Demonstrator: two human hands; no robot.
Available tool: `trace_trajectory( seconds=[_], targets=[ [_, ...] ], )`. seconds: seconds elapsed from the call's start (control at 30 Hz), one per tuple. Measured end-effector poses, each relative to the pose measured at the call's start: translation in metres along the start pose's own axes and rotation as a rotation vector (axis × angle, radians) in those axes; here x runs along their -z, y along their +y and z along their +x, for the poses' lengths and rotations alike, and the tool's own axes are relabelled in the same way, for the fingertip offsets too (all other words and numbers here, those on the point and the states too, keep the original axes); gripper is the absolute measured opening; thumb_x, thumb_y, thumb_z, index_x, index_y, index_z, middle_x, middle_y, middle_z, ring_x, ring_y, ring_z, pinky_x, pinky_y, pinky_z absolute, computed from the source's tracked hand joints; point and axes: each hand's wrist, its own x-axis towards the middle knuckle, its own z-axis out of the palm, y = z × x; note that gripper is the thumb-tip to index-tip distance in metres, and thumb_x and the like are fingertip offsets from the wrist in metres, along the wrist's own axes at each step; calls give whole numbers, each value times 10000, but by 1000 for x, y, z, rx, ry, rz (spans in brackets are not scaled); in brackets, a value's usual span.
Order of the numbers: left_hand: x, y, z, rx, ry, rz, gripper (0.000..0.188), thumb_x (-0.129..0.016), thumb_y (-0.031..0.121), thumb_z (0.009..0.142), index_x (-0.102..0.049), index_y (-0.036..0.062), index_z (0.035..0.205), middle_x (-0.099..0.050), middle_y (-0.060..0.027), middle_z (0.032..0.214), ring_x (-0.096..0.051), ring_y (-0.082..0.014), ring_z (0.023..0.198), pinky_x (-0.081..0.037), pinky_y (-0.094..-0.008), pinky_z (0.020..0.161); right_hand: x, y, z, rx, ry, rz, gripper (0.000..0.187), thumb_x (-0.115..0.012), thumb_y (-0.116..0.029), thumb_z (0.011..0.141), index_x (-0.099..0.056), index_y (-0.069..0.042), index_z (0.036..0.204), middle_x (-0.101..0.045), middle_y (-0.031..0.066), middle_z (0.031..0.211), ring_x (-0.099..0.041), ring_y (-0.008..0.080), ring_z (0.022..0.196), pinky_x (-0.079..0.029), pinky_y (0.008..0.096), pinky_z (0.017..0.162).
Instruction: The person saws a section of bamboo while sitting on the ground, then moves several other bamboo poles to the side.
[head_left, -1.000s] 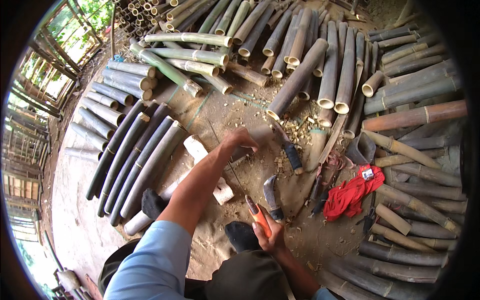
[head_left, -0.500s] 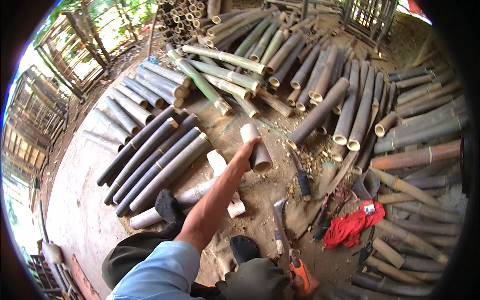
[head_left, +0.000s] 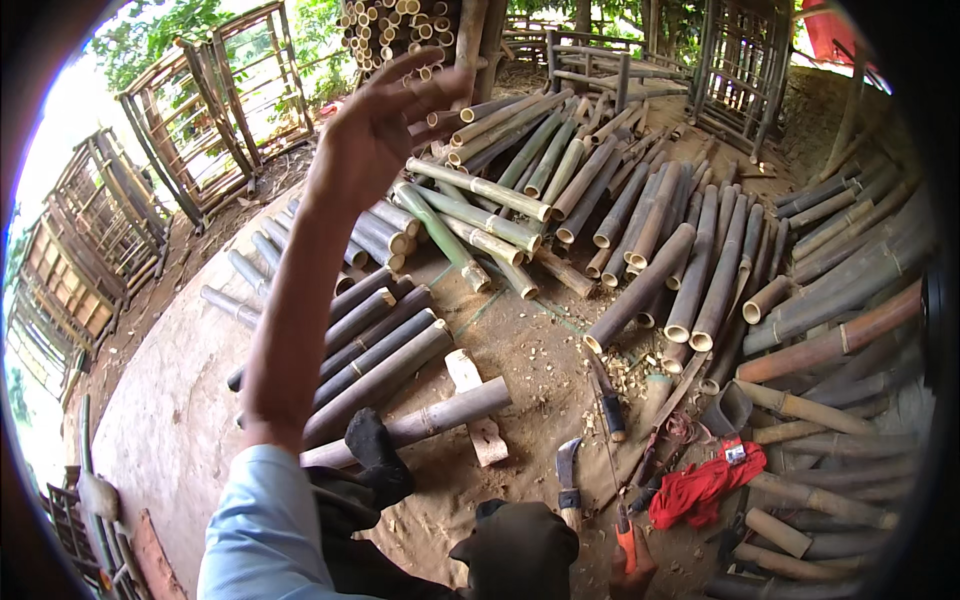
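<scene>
My left hand (head_left: 385,120) is lifted high over the bamboo piles, fingers spread, with nothing in it. At the bottom edge my right hand (head_left: 640,572) grips the orange handle of a thin-bladed saw (head_left: 624,540), whose blade points away over the dirt. A cut bamboo pole (head_left: 430,420) lies across a pale wooden block (head_left: 478,410) just in front of my dark shoes (head_left: 375,455). A curved chopping knife (head_left: 568,480) rests on the ground beside the saw.
Dark split bamboo lengths (head_left: 370,350) lie at the left, and green and brown poles (head_left: 650,260) are stacked ahead and to the right. A red cloth (head_left: 705,485) and another knife (head_left: 610,405) lie among shavings. Bamboo frames (head_left: 210,110) stand at the left.
My left hand reached to the ground, picked up a short bamboo piece, then swung up high; it is now empty. The view tilted upward. My right hand kept the saw.
</scene>
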Motion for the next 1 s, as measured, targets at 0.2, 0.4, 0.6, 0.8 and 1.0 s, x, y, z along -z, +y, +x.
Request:
trace_trajectory(
  seconds=[0.2,0.4,0.6,0.8,1.0],
  targets=[
    [-147,56,-128,354,-630,-401,894,-569,125,935,20,-130,1558,-536,-373,1373,-480,-364,1401,-220,-524,1240,-3,25,-25,103,-250,-267,764,-705,-237,818,-427,21,1482,-639,290,1251,-673,445,1085,-537,511,941],
    [-178,86,-203,644,-504,-892,921,-527,-35,868,50,-72,1584,-485,-246,1490,-490,-299,1368,-408,-334,1021,-21,71,-41,156,-480,-414,971,-758,-185,778,-223,95,1537,-523,317,1413,-595,426,1224,-319,513,1183],
    [-90,59,-204,345,-547,-440,779,-579,116,909,-194,-150,1532,-479,-335,1453,-453,-364,1424,-288,-501,1207,-10,89,-49,-56,-581,-564,893,-764,-164,779,-303,69,1508,-568,273,1324,-625,381,1142,-373,483,1109],
    [73,-79,-302,807,-74,615,875,-827,245,760,-425,-7,1495,-532,-184,1466,-467,-278,1396,-338,-401,1195,-36,84,-20,-307,-609,-540,799,-773,-157,781,-418,32,1471,-617,222,1221,-655,332,1054,-463,451,1003],
    [139,-155,-520,1309,-307,1327,918,-973,415,443,-625,69,1220,-650,-207,1199,-566,-424,1189,-473,-533,993,-93,-34,67,-112,-397,-71,574,-766,-131,821,-592,-12,1354,-637,133,984,-660,233,871,-540,376,770]
  ],
)
